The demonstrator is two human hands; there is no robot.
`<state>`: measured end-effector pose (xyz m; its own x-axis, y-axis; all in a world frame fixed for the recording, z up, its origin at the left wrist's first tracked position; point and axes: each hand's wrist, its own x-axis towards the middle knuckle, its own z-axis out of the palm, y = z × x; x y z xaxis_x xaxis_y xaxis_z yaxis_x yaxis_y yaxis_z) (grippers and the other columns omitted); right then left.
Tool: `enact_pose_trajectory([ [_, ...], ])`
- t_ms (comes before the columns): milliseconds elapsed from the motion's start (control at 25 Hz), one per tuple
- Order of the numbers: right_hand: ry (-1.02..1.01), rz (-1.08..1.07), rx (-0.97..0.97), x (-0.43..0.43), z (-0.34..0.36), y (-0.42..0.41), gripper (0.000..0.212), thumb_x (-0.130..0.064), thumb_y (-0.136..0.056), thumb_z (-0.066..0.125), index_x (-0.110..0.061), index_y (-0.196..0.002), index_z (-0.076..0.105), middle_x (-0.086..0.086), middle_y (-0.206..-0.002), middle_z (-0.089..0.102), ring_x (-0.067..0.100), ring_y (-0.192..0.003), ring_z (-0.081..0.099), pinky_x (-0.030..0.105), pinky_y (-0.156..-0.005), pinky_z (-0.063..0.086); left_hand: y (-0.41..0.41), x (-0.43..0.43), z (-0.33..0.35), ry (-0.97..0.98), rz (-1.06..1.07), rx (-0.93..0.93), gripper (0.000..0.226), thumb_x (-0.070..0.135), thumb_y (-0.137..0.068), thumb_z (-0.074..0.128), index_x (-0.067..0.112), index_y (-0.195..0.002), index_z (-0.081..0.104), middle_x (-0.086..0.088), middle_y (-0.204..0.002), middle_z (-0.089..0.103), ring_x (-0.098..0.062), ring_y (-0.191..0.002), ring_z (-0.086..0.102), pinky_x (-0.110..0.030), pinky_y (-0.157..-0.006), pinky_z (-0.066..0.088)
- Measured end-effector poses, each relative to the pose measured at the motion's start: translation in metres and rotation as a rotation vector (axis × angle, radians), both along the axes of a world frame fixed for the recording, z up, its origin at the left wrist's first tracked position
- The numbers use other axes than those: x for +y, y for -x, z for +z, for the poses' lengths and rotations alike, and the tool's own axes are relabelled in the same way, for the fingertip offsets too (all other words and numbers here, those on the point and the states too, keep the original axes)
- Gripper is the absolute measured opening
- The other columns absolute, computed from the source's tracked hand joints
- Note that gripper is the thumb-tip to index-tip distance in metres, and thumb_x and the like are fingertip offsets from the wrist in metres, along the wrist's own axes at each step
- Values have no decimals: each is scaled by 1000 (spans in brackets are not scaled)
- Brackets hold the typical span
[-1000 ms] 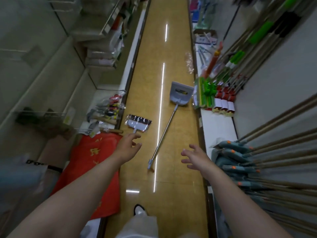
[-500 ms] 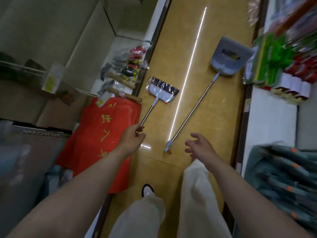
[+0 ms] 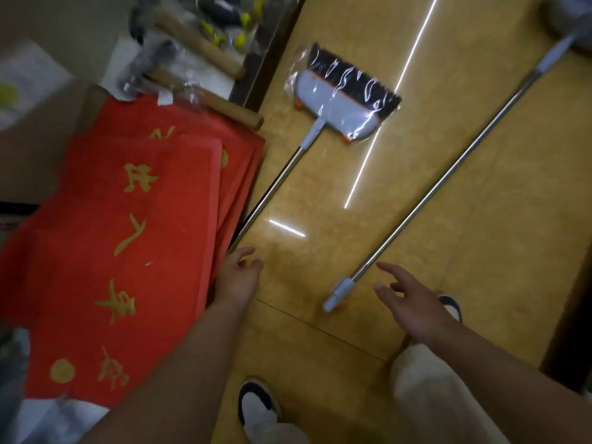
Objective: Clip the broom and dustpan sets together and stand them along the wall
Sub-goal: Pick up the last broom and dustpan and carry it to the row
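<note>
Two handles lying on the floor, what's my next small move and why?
Probably close the right hand on the dustpan handle near its grey end: that hand is open beside it, touching nothing, while the left hand is at the broom handle.

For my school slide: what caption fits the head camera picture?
Left hand at the broom handle, right hand open by the dustpan handle, on the floor.

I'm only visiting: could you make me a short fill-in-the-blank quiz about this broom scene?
The broom has its head wrapped in clear ___.
The mats by the left hand are ___ with gold characters.
The right hand, fingers spread, hovers near the dustpan handle, which lies on the ___.
Missing words: plastic, red, floor.
</note>
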<state>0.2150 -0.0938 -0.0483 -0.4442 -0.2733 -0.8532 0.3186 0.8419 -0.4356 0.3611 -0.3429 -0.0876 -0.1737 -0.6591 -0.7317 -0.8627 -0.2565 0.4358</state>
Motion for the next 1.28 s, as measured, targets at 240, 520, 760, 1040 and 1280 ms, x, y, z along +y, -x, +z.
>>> enact_pose_trajectory([
  [240, 124, 18, -23, -23, -99, -19, 51, -45, -98, 55, -44, -147, 40, -6, -151, 41, 15, -137, 40, 28, -102, 36, -34, -27, -91, 3, -9, -144, 73, 21, -88, 61, 37, -152, 30, 2, -147, 46, -26, -133, 47, -42, -111, 39],
  [520, 146, -218, -45, -33, -117, -31, 37, -36, -93, 66, -44, -129, 58, -20, -120, 54, 13, -103, 63, 48, -96, 54, -59, -45, -145, 21, -128, -375, 87, 33, -88, 68, 15, -158, 18, -12, -160, 31, -30, -147, 29, -37, -121, 23],
  [760, 110, -285, -38, -37, -117, -32, 34, -31, -91, 68, -43, -122, 63, -8, -126, 55, 17, -98, 64, 51, -91, 56, -50, -9, -139, -16, -345, -474, 39, 30, -86, 68, 32, -122, 54, -5, -131, 50, -29, -122, 50, -34, -96, 43],
  [1040, 85, -385, -96, -42, -111, -31, 30, -21, -92, 66, -31, -120, 65, 7, -120, 62, 20, -102, 65, 37, -76, 56, -61, 30, -131, -93, -305, -230, 13, 32, -98, 54, 20, -97, 47, 0, -88, 58, -24, -88, 61, -30, -71, 44],
  [1280, 106, -383, -150, -57, -62, -48, 16, -15, -89, 64, -21, -104, 66, 10, -98, 65, 18, -85, 63, 40, -76, 56, -56, 54, -72, -412, -53, 56, 9, 24, -102, 52, 22, -95, 58, 4, -88, 56, -11, -76, 52, -29, -69, 46],
])
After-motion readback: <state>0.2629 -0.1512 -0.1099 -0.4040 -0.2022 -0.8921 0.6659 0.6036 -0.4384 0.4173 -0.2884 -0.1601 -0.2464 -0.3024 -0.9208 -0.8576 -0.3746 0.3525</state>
